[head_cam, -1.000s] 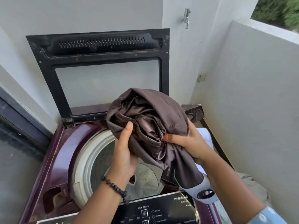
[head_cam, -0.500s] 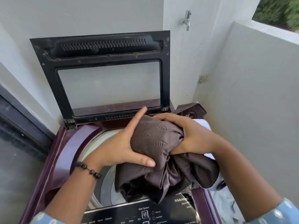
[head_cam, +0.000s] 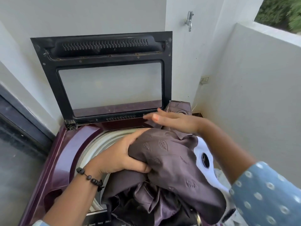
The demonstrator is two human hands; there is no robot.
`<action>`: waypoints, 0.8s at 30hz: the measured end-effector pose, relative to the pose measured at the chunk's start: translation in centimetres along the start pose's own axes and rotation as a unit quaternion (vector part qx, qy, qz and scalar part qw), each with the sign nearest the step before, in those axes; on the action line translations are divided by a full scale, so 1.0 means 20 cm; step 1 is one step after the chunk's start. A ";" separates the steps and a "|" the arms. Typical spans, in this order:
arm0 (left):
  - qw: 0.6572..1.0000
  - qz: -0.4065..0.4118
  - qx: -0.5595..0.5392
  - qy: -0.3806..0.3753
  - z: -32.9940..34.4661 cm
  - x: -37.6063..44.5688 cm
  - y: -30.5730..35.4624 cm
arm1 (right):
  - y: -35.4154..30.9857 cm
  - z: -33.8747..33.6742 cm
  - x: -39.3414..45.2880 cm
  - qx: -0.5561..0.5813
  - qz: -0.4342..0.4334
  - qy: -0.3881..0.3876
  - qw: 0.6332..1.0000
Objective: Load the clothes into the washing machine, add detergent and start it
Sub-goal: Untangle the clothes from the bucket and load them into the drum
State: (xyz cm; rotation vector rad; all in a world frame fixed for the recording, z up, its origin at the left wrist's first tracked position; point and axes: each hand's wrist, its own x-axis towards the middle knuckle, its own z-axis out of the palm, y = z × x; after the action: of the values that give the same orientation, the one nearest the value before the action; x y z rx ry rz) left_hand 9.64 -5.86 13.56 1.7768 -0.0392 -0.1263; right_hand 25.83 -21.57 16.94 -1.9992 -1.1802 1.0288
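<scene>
Left hand (head_cam: 120, 158) grips the brown satin garment (head_cam: 171, 173) at its bunched far-left fold; right hand (head_cam: 171, 119), fingers spread, hovers blurred at the far right. This soft, slippery, probably light bundle hangs over the washing machine drum (head_cam: 97, 144); gripping bunched folds seems safest. What lies inside the drum stays hidden.

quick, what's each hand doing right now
Left hand: grips the brown garment.
Right hand: open, fingers straight, holding nothing.
</scene>
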 end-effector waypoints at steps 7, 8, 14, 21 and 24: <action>0.997 -0.028 0.003 0.074 -0.08 0.00 -0.10 | 0.14 0.04 0.13 -0.193 0.212 0.006 0.958; 0.995 -0.036 -0.004 0.090 -0.10 0.00 -0.13 | 0.13 0.02 0.12 -0.178 0.208 0.037 0.961; 0.959 -0.018 -0.104 0.263 -0.14 0.02 -0.25 | 0.22 -0.06 0.01 0.034 0.078 0.068 0.994; 0.893 -0.011 -0.193 0.406 -0.14 0.10 -0.32 | 0.33 0.18 0.05 0.145 -0.015 -0.005 0.989; 0.882 -0.010 -0.213 0.420 -0.14 0.07 -0.35 | 0.36 0.26 0.08 0.184 -0.020 -0.007 0.983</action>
State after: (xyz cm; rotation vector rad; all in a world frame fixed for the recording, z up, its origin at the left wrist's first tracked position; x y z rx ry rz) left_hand 11.10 -1.77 7.11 1.2639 0.5919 0.5904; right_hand 25.12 -22.69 8.08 -1.6760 -0.9516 1.1474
